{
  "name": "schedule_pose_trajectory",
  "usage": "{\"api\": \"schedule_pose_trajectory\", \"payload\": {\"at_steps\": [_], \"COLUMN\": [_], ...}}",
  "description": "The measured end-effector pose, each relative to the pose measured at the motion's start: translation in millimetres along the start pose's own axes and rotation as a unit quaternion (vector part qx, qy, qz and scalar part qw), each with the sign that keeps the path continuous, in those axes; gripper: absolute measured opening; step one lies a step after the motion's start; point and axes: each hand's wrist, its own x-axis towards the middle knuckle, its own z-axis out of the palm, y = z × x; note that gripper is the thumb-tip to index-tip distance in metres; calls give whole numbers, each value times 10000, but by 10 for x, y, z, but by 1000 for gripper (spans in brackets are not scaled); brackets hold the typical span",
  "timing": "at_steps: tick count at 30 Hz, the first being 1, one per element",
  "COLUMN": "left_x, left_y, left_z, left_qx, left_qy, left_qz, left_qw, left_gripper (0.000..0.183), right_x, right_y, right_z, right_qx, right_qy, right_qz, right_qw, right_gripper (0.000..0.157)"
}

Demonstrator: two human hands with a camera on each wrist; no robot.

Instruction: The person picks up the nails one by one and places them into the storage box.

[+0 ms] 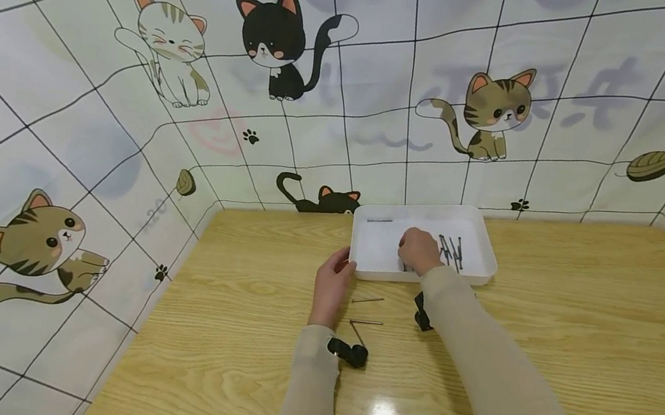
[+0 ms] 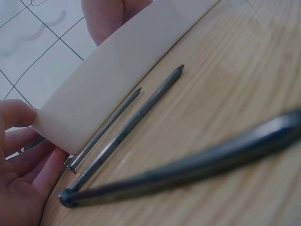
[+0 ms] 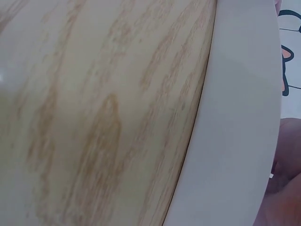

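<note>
A white rectangular tray (image 1: 435, 276) stands on the table. My left hand (image 1: 332, 286) holds its near left corner, with fingers against the wall and rim in the left wrist view. My right hand (image 1: 420, 250) reaches inside the tray, fingers curled downward. A dark nail end (image 1: 405, 268) shows beneath them; the rest is hidden by the hand. Several dark nails (image 1: 451, 252) lie in the tray's right part, and one nail (image 1: 379, 221) lies at its back left. In front of the tray are a loose nail (image 1: 368, 300) and two more nails (image 1: 366, 322) meeting at their heads.
The wooden table (image 1: 580, 334) extends on both sides of the tray. Behind and to the left hangs a white gridded cloth (image 1: 382, 99) printed with cats. Black wrist-worn devices (image 1: 349, 352) sit on both sleeves, the left one close to the loose nails.
</note>
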Motion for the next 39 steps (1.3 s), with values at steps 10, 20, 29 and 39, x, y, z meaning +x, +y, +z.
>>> {"api": "schedule_pose_trajectory", "payload": {"at_steps": [10,20,29,39], "left_x": [-17,27,66,-19], "left_y": [19,72,73,-7], "left_z": [86,109,69,-39], "left_qx": [77,113,132,97], "left_qy": [-57,-71,-69,-123], "left_qz": [-40,0,61,-28], "left_qw": [9999,9999,9999,9999], "left_gripper": [38,41,40,37], "right_x": [-50,-82,-211,-522], "right_y": [45,-6,-169,-172], "right_z": [-95,-304,-409,-185], "right_qx": [-325,-253,-50,971], "right_qy": [-165,-137,-220,-56], "right_qz": [-169,-199,-526,-737], "right_qw": [9992,9994,9984,9925], "right_gripper": [25,32,33,31]}}
